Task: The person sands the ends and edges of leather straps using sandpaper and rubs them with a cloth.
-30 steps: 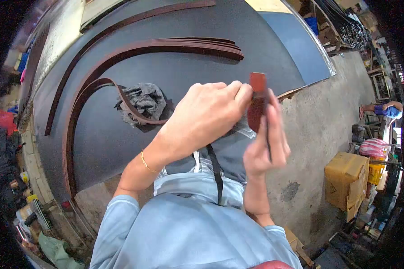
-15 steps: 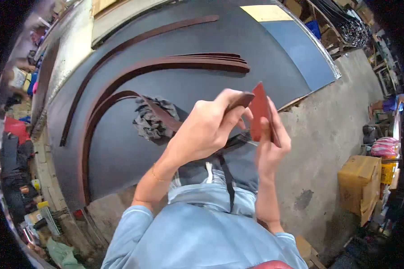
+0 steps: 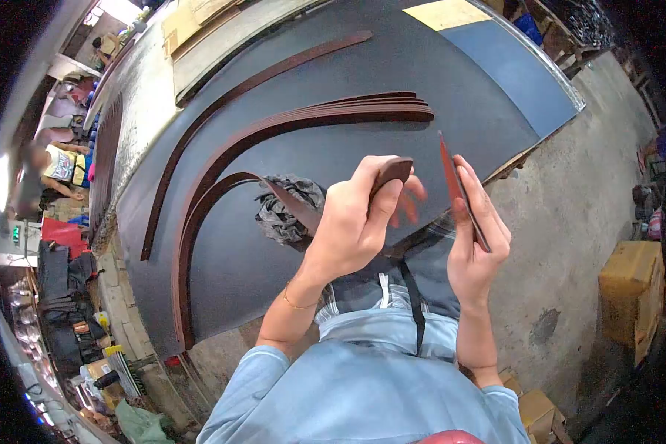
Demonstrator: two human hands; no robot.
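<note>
My left hand (image 3: pixel 359 211) is closed round the rounded end of a dark brown strip (image 3: pixel 292 203), which runs back over a crumpled dark cloth (image 3: pixel 283 222) on the table. To its right, my right hand (image 3: pixel 481 240) pinches a thin reddish-brown flat piece (image 3: pixel 451 174), seen nearly edge-on between thumb and fingers. The two hands are apart. A bundle of long brown strips (image 3: pixel 274 122) curves across the dark table. One separate brown strip (image 3: pixel 229 100) lies farther back.
The dark table (image 3: pixel 222 303) has a blue and yellow section (image 3: pixel 503 70) at its far right. A cardboard box (image 3: pixel 629 292) stands on the floor at the right. Another person (image 3: pixel 63 163) is at the far left, near bags and tools.
The view has turned, so the table sits farther right. My hands have moved apart; the strip end and the red piece, close together earlier, are now separated.
</note>
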